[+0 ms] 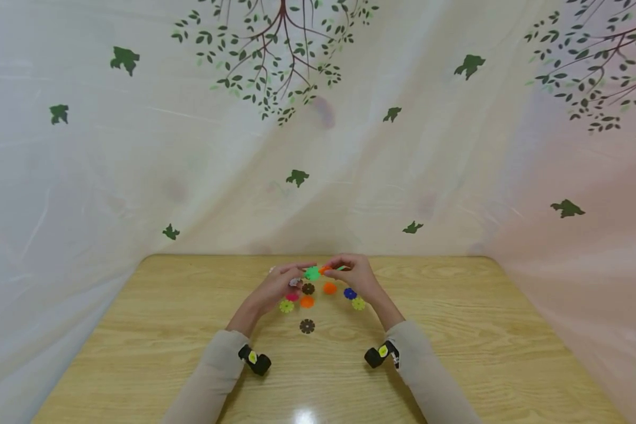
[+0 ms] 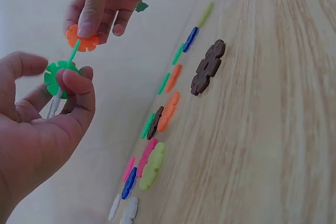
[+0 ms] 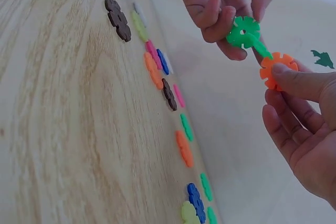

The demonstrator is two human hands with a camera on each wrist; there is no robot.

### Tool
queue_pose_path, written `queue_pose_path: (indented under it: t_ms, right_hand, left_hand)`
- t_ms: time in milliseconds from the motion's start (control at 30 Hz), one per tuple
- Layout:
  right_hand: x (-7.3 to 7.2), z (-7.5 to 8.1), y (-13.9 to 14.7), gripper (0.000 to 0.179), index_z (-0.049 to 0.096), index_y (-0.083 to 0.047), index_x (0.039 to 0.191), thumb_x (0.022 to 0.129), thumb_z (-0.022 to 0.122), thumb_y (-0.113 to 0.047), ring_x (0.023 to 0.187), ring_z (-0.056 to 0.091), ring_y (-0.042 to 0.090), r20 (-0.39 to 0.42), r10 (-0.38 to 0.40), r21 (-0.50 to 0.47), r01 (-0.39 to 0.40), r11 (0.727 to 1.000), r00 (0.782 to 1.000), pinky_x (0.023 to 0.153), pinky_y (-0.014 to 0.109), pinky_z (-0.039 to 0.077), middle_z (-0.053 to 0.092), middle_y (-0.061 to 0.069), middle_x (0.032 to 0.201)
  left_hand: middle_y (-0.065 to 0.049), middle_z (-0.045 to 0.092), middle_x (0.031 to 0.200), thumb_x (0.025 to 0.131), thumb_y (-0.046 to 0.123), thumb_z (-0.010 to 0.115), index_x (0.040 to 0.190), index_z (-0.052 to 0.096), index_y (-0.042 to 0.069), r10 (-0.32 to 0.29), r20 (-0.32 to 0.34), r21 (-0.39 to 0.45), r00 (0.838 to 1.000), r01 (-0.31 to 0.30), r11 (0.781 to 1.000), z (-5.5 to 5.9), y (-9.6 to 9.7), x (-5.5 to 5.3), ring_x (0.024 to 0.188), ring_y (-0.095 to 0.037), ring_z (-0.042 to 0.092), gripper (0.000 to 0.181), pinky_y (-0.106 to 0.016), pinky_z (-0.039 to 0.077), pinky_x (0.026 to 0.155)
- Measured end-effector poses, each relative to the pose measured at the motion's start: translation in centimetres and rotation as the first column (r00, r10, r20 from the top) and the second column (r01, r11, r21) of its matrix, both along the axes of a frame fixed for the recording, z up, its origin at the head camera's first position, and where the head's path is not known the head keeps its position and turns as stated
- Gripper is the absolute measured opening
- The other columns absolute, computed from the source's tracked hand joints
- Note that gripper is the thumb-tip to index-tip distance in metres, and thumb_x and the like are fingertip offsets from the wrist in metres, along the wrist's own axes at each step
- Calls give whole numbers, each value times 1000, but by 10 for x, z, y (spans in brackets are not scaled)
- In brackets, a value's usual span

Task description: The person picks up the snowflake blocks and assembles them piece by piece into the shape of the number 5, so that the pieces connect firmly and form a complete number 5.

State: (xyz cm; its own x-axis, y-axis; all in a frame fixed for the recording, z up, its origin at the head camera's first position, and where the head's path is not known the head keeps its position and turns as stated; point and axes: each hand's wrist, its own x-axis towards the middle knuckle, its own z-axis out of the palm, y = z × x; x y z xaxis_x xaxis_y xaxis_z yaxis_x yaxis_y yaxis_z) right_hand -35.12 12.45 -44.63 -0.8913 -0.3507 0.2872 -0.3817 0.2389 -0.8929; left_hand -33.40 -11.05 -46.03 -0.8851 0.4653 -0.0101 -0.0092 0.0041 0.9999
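Above the table's far part, both hands hold a small chain of notched plastic snowflake discs. My left hand (image 1: pixel 275 290) grips a green disc (image 2: pixel 52 80) between curled fingers and thumb, with a white disc (image 2: pixel 54 104) edge-on beside it. A second green disc (image 2: pixel 74 52), turned edge-on, joins this one to an orange disc (image 2: pixel 84 39). My right hand (image 1: pixel 357 277) pinches that orange disc (image 3: pixel 274 73) between thumb and fingers, at the chain's right end. Part of the left-hand discs is hidden by the fingers.
Loose discs lie on the wooden table (image 1: pixel 191 330) below the hands: a brown disc (image 1: pixel 307 326) nearest, orange (image 1: pixel 307 301), yellow-green (image 1: pixel 287 306) and blue (image 1: pixel 350 293) ones farther back. A patterned curtain (image 1: pixel 350 206) hangs behind the far edge.
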Motion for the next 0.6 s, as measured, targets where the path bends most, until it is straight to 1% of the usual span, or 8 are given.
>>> queue_pose_path:
  t_ms: [67,100,200,300,367,433,533,600]
  right_hand:
    - [0,0,-1,15,76,3,102,90,76,-5,89,68,19,-12,-1,-4,1,1000,1000,76,28,59,74,24,105]
    - [1,1,-2,15,77,3,102,90,76,-5,89,68,18,-14,-1,-7,1,1000,1000,76,28,59,74,24,105]
    - [2,2,-3,14,77,3,101,89,77,-5,87,69,20,-21,2,-9,-2,1000,1000,76,33,60,74,23,104]
    - [4,4,-4,13,78,1,100,89,78,-7,86,69,27,-34,14,-7,-14,1000,999,75,41,61,75,21,102]
    - [4,4,-3,13,78,1,99,89,78,-6,86,70,34,-41,25,-4,-25,1000,999,73,40,61,75,21,102]
    - [4,5,-2,13,78,0,99,89,78,-8,83,71,29,-45,38,-5,-38,999,998,71,36,61,76,21,101]
    - [6,7,-2,13,78,1,99,90,77,-8,78,71,19,-42,55,-13,-55,998,998,68,27,59,75,22,100]
    - [7,8,-2,14,78,1,99,90,78,-8,75,69,10,-42,66,-22,-67,998,997,68,26,59,75,23,99]
  left_hand:
    - [-4,54,104,105,15,55,149,50,5,14,-46,-29,999,-15,999,0,1,1,72,-18,48,46,-32,47,67]
    - [-5,56,105,103,16,60,148,52,7,25,-67,-44,997,-28,999,0,1,2,71,-20,51,46,-32,48,66]
    - [-9,62,111,96,17,72,142,59,9,65,-130,-76,989,-76,994,-1,2,5,75,-26,59,49,-33,54,64]
    - [-11,66,112,93,19,76,136,65,12,108,-146,-76,983,-120,990,0,3,7,83,-31,64,45,-37,58,69]
    - [-12,70,111,92,19,77,133,67,11,124,-151,-74,981,-136,988,0,3,7,88,-32,66,43,-39,59,72]
    - [-13,73,109,91,20,78,131,69,11,131,-158,-78,979,-144,986,1,3,7,90,-33,68,42,-40,60,73]
    - [-14,74,106,91,19,79,130,69,8,126,-178,-77,976,-141,987,1,4,6,86,-30,69,42,-39,60,71]
    - [-13,74,106,91,19,79,128,69,8,120,-191,-80,974,-138,987,2,4,6,83,-28,68,40,-39,60,71]
